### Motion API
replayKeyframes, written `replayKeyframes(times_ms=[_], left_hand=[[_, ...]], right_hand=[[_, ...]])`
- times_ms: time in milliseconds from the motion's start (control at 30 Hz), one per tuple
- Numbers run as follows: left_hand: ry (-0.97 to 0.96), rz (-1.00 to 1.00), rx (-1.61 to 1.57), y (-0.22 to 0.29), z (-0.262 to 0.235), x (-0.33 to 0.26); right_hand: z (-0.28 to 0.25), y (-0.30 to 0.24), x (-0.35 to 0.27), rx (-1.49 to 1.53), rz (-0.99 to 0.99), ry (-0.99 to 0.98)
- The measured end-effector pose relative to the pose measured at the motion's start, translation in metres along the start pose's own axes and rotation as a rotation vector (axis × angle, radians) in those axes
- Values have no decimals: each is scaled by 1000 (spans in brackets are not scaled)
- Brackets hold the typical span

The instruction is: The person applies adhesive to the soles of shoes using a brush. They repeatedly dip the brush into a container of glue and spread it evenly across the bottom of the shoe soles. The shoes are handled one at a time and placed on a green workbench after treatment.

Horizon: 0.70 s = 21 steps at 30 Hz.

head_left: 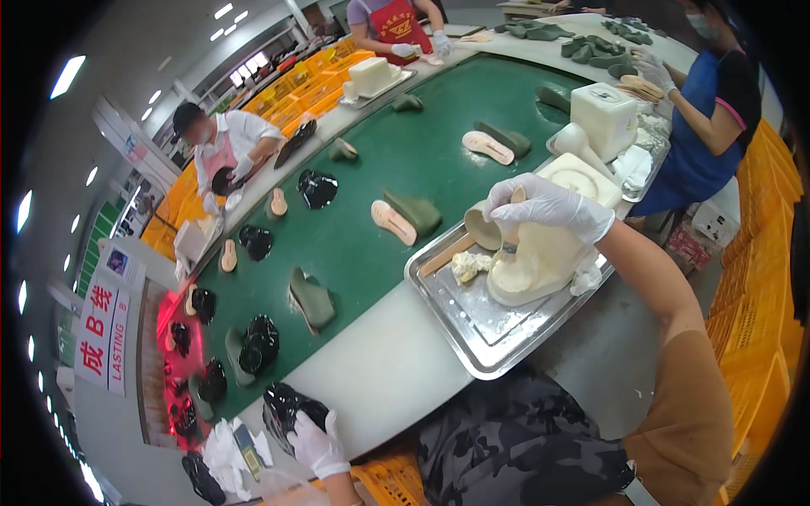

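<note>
Rows of ceiling lights [67,76] run down the far left of the frame over a workshop, where a green belt [363,278] crosses the middle, edged by a white desk [388,354]. At the lower left, on the near strip of that desk, lies a black glossy shoe piece [285,406], its long axis seeming to slope from upper left to lower right. Much the nearer to it is the gloved left hand [316,444], touching its right-hand end; the fingers are partly curled, but how firmly that grip closes I cannot tell. Well apart, right of centre, the gloved right hand [553,207] has its grip pinched tight around the handle of a brush [517,195], held close to upright. The brush's lower end is at the mouth of a cream container [550,250], so the shoe piece lies down and to the left of it, across the desk. That container rests in a metal tray [472,325], with a pale crumbly lump [468,267] beside it. On the belt sit olive shoe forms [314,302] and pale insoles [394,223]. Co-workers [228,152] stand at the upper left, top and upper right; orange crates [751,337] line the right edge.
</note>
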<state>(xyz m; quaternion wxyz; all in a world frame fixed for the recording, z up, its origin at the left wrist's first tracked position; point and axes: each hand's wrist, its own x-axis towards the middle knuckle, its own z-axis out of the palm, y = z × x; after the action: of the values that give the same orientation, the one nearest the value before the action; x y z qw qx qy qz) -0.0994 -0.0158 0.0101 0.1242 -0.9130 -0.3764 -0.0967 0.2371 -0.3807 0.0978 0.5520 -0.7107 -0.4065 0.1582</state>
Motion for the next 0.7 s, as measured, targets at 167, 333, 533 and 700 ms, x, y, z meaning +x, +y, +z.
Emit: replayKeyframes(times_ms=[167, 333, 533, 700], left_hand=[[134, 140, -49, -7, 3, -17], [166, 202, -23, -5, -12, -30], [249, 387, -196, 25, -35, -8], [179, 476, -468, 54, -38, 13]], right_hand=[[-10, -5, -4, 6, -9, -42], [-10, -9, 7, 2, 67, -148], [-13, -13, 27, -28, 59, -282], [-8, -22, 49, -77, 105, -355]])
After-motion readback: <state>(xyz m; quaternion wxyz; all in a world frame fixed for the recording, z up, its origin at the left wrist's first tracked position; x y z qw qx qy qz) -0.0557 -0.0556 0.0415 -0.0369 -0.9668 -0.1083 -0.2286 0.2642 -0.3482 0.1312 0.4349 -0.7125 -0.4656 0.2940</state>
